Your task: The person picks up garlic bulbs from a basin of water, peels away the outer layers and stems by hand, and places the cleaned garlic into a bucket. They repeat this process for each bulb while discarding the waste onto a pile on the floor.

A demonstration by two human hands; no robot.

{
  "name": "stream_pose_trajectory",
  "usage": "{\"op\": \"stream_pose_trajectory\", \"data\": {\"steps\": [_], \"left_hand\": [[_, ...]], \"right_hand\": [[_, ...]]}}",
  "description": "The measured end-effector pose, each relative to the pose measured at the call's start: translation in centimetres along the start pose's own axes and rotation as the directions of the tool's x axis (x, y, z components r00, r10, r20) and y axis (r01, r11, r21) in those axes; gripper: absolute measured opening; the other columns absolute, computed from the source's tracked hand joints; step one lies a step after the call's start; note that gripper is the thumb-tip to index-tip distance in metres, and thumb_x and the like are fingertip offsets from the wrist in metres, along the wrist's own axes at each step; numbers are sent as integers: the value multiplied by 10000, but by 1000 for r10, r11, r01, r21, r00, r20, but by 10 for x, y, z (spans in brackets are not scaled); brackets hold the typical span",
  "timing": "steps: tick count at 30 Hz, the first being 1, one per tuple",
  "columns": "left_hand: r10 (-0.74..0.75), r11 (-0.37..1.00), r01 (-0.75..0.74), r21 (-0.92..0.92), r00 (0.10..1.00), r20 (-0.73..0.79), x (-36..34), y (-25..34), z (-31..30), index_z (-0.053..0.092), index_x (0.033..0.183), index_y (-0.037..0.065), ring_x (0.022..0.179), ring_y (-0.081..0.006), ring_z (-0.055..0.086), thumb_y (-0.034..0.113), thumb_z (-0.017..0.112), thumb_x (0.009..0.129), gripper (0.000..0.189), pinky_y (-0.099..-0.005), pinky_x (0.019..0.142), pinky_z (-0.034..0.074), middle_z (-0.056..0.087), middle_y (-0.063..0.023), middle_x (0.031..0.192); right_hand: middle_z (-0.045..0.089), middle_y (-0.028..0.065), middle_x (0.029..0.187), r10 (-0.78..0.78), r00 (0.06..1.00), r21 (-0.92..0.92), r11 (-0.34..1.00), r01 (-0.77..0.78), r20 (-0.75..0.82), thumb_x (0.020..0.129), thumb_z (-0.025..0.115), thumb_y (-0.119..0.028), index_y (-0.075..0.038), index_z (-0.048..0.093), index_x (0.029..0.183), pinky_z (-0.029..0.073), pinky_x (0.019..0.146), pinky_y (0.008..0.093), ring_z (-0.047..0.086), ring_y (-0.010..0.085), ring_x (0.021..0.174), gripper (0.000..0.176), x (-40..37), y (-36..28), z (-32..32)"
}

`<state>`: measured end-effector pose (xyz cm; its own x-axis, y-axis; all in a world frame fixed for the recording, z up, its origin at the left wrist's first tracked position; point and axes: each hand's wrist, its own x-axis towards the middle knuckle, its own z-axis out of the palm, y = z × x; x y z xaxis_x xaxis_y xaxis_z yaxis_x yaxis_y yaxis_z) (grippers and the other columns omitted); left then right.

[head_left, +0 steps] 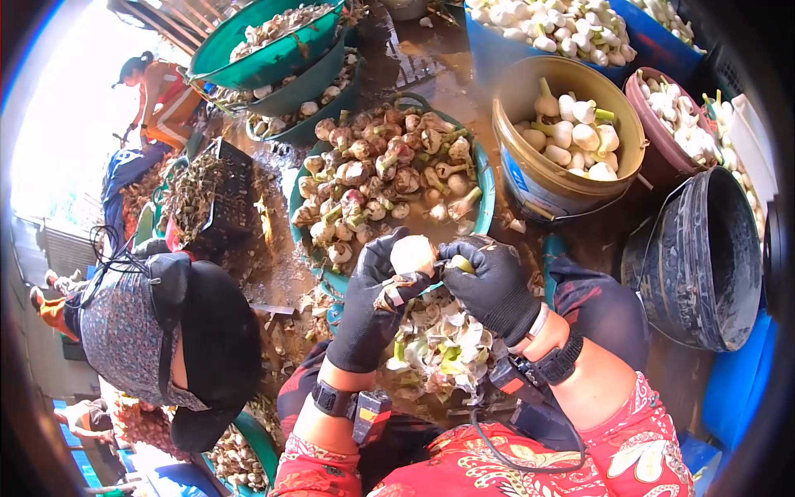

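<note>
Garlic (373,178) in its skins fills the teal basin (484,195) beyond my knees, with peeled bulbs in the yellow bucket (507,145) to its right. Peelings (439,344) heap on my lap. Just above them my gloved left hand (373,306) grips a white bulb (412,253), and my right hand (493,286) pinches the green stem (462,263) beside it

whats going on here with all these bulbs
A person in black gloves holds a peeled white garlic-like bulb in the left hand, while the right hand pinches a greenish stub at its side. Loose pale peelings lie heaped in the lap below. Ahead sit a teal basin of unpeeled bulbs and a tan bucket of peeled white ones. Another person sits at left.
</note>
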<state>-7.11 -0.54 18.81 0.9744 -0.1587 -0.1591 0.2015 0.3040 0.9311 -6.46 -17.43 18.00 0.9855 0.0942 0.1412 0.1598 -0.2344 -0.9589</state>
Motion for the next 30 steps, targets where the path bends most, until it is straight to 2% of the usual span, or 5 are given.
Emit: {"op": "stream_pose_trajectory", "data": {"steps": [16,20,22,24,30], "left_hand": [[-185,775,273,-569,960,209,1,-15,-25,381,1347,26,1054,-348,588,254,524,921,504,-460,895,507,539,-224,1216],[-281,833,316,-455,949,144,5,-25,-20,430,1311,71,1058,-247,584,238,564,906,458,-408,897,492,581,-100,1181],[-255,865,302,-400,952,167,5,-26,-11,530,1195,68,1034,-217,572,180,562,901,316,-384,912,456,591,-75,1124],[261,728,-406,552,909,324,13,-24,-5,582,1007,48,912,-233,550,161,641,817,229,-332,798,443,584,-100,970],[-134,925,198,-326,969,207,1,-15,11,279,1395,31,1056,-154,527,165,664,842,687,-305,953,431,512,-49,1187]], "right_hand": [[633,177,700,238,918,-361,925,-115,317,738,630,-204,-29,653,912,490,688,419,635,367,719,248,3,17,-19],[612,210,659,382,856,-47,919,-391,348,743,589,-216,-28,645,921,481,629,437,615,372,633,265,7,5,-35],[628,236,808,-28,951,-369,917,147,309,707,561,-165,-42,640,986,487,696,425,619,379,761,315,-10,32,-26],[636,202,802,-31,939,-82,995,63,344,724,600,-181,-27,663,941,491,688,386,633,315,741,274,-9,28,-26],[648,17,746,255,928,202,928,-314,272,799,612,-56,7,664,828,446,598,226,558,66,660,85,2,15,-38]]}}
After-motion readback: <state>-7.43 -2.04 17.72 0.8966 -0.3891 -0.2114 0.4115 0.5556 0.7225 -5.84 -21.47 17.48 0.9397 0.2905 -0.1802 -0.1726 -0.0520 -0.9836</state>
